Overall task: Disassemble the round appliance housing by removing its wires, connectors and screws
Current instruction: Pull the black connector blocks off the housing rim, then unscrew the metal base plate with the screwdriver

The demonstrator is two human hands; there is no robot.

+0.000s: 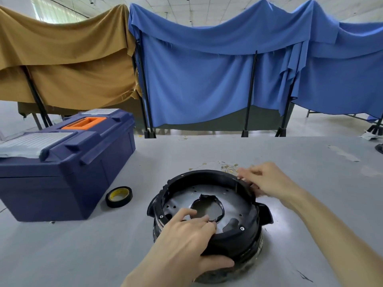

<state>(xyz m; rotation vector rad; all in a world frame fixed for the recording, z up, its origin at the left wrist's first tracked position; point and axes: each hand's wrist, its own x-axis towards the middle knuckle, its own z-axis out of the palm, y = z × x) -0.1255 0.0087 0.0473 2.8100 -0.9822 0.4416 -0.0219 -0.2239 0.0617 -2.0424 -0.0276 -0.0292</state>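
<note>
The round black appliance housing [244,235] lies open side up on the grey table [83,245], with a metal plate and a ragged centre hole inside. My left hand [186,239] grips its near rim, fingers curled over the inner edge and thumb on the outer wall. My right hand [267,181] is at the far right rim, its fingertips together near the edge; what they pinch, if anything, is too blurred to tell. Small brass connectors and thin wires [229,167] lie scattered just behind the housing. Screws [241,228] sit in the rim.
A dark blue toolbox [68,166] with an orange handle stands at the left. A roll of black tape [118,196] lies between it and the housing. Blue and tan cloths hang over frames behind the table's far edge.
</note>
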